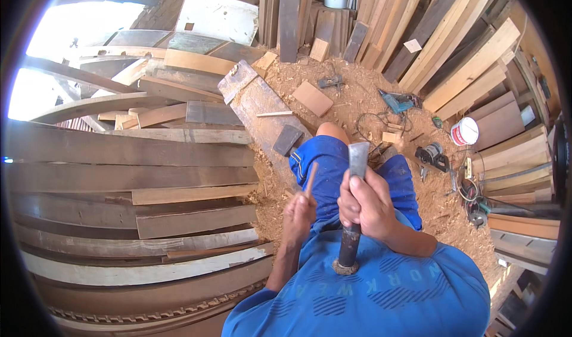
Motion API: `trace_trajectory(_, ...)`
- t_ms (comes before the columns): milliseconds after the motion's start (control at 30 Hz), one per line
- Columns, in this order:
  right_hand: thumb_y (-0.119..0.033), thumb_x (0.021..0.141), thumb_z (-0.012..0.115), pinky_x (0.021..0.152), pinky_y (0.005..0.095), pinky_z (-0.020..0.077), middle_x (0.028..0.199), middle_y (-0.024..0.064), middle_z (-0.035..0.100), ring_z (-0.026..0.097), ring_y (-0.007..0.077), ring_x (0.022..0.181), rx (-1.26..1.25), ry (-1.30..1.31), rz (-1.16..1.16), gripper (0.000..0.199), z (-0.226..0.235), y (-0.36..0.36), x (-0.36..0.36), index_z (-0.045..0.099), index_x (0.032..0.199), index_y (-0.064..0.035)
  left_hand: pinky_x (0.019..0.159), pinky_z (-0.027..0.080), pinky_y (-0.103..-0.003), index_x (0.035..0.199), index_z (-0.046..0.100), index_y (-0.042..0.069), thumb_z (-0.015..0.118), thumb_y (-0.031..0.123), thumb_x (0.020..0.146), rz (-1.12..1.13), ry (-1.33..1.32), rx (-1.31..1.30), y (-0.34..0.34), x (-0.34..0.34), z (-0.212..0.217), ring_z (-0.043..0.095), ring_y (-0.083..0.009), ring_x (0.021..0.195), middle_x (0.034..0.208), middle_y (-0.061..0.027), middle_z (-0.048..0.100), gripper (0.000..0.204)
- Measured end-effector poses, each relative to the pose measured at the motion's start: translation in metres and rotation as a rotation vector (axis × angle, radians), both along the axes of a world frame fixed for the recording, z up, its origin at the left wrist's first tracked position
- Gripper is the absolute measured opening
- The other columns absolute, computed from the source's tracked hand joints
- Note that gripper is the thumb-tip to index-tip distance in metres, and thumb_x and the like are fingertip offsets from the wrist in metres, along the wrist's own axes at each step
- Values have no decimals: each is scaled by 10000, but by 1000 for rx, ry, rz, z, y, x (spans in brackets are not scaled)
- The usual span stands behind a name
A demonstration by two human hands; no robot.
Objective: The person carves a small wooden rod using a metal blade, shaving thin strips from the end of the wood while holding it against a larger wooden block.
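Note:
My right hand point(366, 203) grips a large chisel-like tool point(356, 164) with a flat grey metal blade pointing up and a dark handle whose frayed end rests near my chest. My left hand point(298, 215) pinches a thin wooden stick point(311, 177) that angles up toward the blade. Both hands are held close together above my lap, over blue shorts point(328, 164) and a blue shirt. The stick and the blade do not appear to touch.
Long weathered planks point(131, 158) are stacked on the left. Boards point(453, 45) lean at the back right. On the sawdust floor point(357, 99) lie a teal power drill point(396, 103), a white bucket point(465, 131), a dark power tool point(432, 156), cables and wood offcuts.

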State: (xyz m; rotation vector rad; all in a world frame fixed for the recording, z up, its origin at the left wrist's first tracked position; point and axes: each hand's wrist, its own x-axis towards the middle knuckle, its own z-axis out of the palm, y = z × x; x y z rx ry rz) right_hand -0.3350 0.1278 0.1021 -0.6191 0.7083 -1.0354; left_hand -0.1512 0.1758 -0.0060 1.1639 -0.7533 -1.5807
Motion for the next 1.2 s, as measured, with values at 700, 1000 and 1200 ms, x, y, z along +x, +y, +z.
trace_trajectory(700, -280, 1034, 411, 407, 279, 388, 585, -12, 343, 326, 72, 426, 5, -154, -64, 204, 8, 5, -3, 418, 952, -94, 480, 367, -325, 812, 585, 25, 452, 227, 1013, -253, -584, -368, 6, 8, 14, 487, -178, 497, 610, -70, 511, 314)
trace_trajectory(1000, -218, 986, 559, 451, 200, 377, 634, -30, 512, 442, 22, 489, -180, 328, 138, 188, -33, -40, -3, 605, 1035, -42, 432, 235, -232, 902, 532, 49, 415, 395, 1029, -253, 587, 73, -13, -12, 18, 291, -75, 452, 545, 43, 323, 388)
trace_trajectory(1200, -232, 1008, 522, 460, 200, 383, 621, -17, 502, 438, 32, 495, -217, 376, 23, 235, -37, -42, -5, 611, 1015, -15, 470, 296, -230, 1028, 530, 39, 406, 357, 1046, -336, 460, 67, -31, -17, 26, 341, -72, 505, 608, 29, 386, 342)
